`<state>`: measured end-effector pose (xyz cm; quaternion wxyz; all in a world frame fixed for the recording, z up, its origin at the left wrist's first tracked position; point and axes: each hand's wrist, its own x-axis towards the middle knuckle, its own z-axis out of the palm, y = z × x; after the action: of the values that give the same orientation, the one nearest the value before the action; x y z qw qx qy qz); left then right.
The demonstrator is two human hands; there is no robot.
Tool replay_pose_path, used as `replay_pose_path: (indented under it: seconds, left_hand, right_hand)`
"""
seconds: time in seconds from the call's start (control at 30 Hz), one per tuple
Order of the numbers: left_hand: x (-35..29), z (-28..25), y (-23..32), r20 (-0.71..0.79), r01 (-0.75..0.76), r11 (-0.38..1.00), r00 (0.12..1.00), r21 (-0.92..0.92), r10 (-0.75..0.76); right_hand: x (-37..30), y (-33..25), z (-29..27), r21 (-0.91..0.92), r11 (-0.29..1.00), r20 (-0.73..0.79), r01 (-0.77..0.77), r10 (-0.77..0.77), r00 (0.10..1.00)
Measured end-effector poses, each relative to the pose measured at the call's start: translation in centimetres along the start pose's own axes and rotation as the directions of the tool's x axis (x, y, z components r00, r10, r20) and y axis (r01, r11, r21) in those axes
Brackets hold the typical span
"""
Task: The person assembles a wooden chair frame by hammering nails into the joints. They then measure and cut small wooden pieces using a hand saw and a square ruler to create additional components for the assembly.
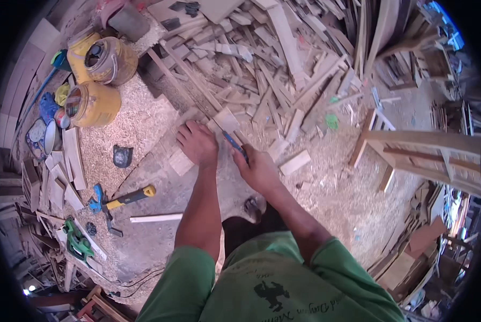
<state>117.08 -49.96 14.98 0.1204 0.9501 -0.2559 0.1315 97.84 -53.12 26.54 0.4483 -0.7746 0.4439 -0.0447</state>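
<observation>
My left hand lies with its fingers spread over a short pale board, pressing it down on the work surface. The board's other end shows beyond the fingers. My right hand is closed around a slim blue-and-dark hand tool, whose exact kind I cannot make out. The tool's far tip is at the board, to the right of my left hand. Long narrow wood strips run away from the board toward the far left.
A hammer with a yellow-and-black handle and a white strip lie at left. Beyond them are a black object, a green power tool and yellow containers. Scrap wood is piled ahead; a wooden frame stands right.
</observation>
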Motion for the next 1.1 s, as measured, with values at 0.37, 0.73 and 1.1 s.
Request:
replay_pose_path:
  seconds: [0.37, 0.73, 1.1]
  left_hand:
    - [-0.7, 0.7, -0.5, -0.011, -0.004, 1.000, 1.000, 0.026, 0.004]
    - [-0.6, 0.8, -1.8, -0.001, 0.031, 0.997, 1.000, 0.065, -0.032]
    - [0.4, 1.0, -1.7, -0.027, 0.012, 0.998, 1.000, 0.059, -0.011]
  right_hand:
    - [-2.7, 2.3, -0.6, -0.004, 0.999, 0.001, -0.046, 0.046, 0.999]
    - [-13.7, 2.3, -8.4, 0.047, 0.979, 0.185, -0.199, 0.188, 0.965]
    - [-7.2, 2.0, -4.3, 0.113, 0.981, 0.159, -0.160, 0.142, 0.977]
